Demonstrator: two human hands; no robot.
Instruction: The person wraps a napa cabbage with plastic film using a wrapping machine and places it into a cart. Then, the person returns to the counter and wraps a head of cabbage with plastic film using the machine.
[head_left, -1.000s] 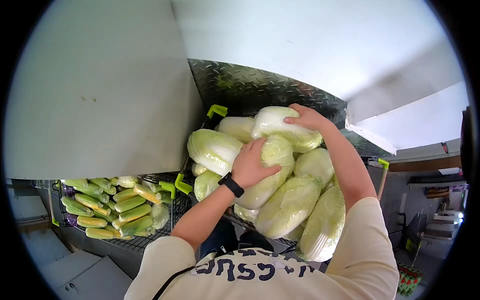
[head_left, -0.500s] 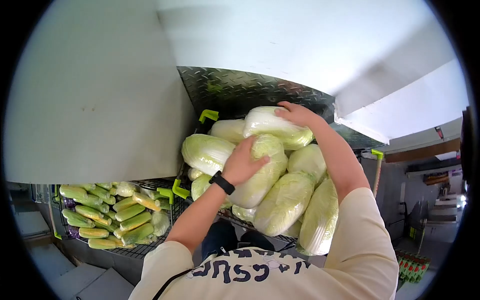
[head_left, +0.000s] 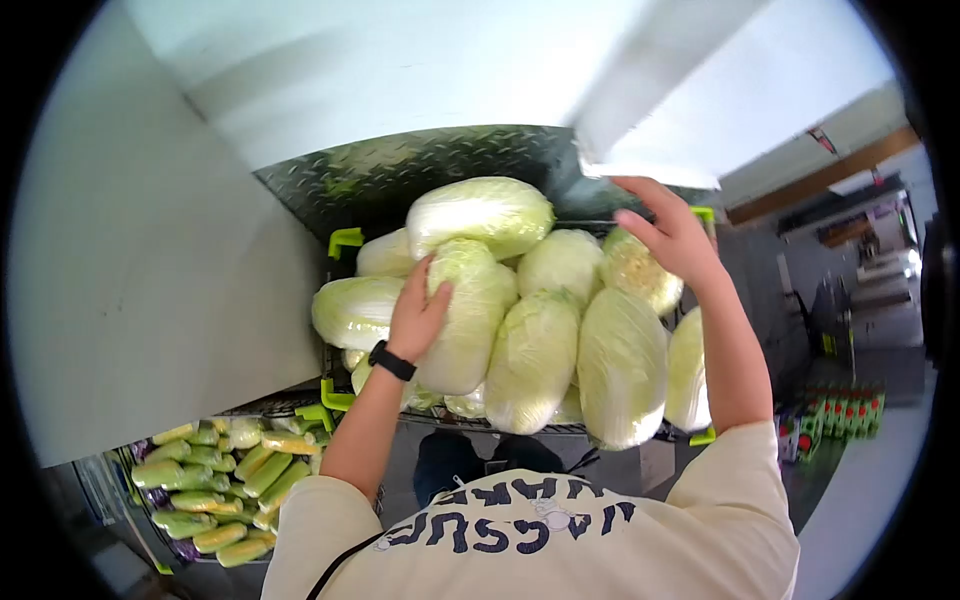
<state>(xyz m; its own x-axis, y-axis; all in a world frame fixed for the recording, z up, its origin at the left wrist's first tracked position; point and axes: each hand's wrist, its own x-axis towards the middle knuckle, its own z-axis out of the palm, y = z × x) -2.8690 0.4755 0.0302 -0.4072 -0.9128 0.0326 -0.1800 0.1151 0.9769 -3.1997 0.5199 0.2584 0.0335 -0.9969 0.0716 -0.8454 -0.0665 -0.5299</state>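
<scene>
Several wrapped napa cabbages fill a black wire basket with lime-green corner pieces (head_left: 346, 240). My left hand (head_left: 416, 318), a black band on its wrist, rests with thumb and fingers apart against the side of an upright-lying cabbage (head_left: 468, 325). To its left, another cabbage (head_left: 352, 312) lies sideways. At the back, a whiter cabbage (head_left: 480, 217) lies crosswise on top of the pile. My right hand (head_left: 664, 232) is open over the back right, by a cabbage with its cut base showing (head_left: 640, 275). Whether it touches that cabbage, I cannot tell.
A second wire basket with corn ears (head_left: 200, 495) stands at the lower left. White panels (head_left: 400, 80) and a metal tread-plate strip (head_left: 420, 165) border the back; a grey panel (head_left: 150, 280) is on the left. Patterned boxes (head_left: 845, 415) lie to the right.
My right hand has left the whiter back cabbage and moved right. My left hand stays on the same cabbage. The view has shifted right, showing more cabbages on that side.
</scene>
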